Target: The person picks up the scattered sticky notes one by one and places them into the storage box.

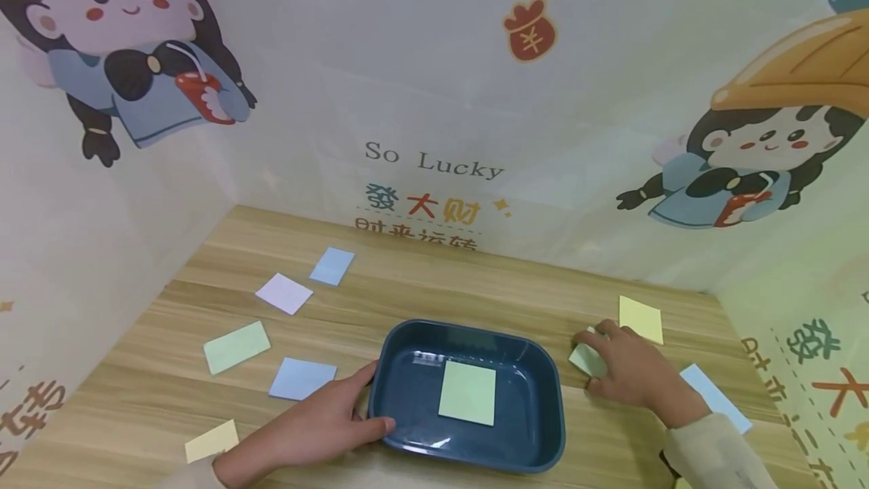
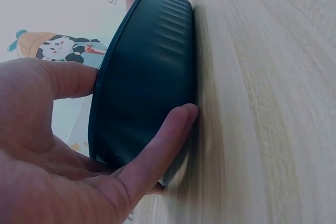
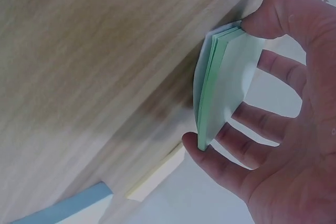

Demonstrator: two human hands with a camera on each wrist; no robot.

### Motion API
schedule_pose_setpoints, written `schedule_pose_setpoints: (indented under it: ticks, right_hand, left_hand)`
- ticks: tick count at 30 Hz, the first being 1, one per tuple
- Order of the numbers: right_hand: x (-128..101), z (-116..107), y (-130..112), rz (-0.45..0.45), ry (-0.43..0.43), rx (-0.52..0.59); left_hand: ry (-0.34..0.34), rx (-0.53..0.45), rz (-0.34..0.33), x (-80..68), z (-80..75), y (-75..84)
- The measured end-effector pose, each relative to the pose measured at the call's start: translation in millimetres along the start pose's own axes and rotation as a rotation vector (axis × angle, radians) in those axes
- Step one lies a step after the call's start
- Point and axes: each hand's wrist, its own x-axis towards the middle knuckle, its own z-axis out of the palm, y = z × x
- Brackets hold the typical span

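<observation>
A dark blue plastic tray sits on the wooden table with a green sticky-note pad lying in it. My left hand grips the tray's left end, thumb over the rim and fingers against the outer wall, as the left wrist view shows. To the right of the tray, my right hand pinches a small green sticky-note pad between thumb and fingers. In the right wrist view this pad stands tilted on edge, several sheets thick. Just beyond that hand lies a yellow pad.
Left of the tray lie blue pads, a lilac pad, a green pad and a yellow pad. A blue pad lies by the right wrist. Printed cloth walls bound the table behind and at both sides.
</observation>
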Motion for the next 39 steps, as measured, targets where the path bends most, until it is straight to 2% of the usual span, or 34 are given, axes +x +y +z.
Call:
schedule_pose_setpoints:
  ticks: [11,18,25,39]
  right_hand:
    - [2,-25,-14,-0.072,0.078,0.029]
    - [6,-45,-35,-0.102,0.047,0.06]
    - [11,-63,-64,-0.179,0.031,0.025]
    - [32,-78,-124,-0.349,-0.075,-0.051]
  left_hand:
    - [0.003,0.005,0.008,-0.7,-1.0,-0.3]
    - [0.002,0.013,0.013,0.0,-1.5,-0.8]
    - [0.004,0.016,0.019,-0.5,-1.9,0.5]
    - [0.001,0.019,0.014,0.2,-1.0,0.5]
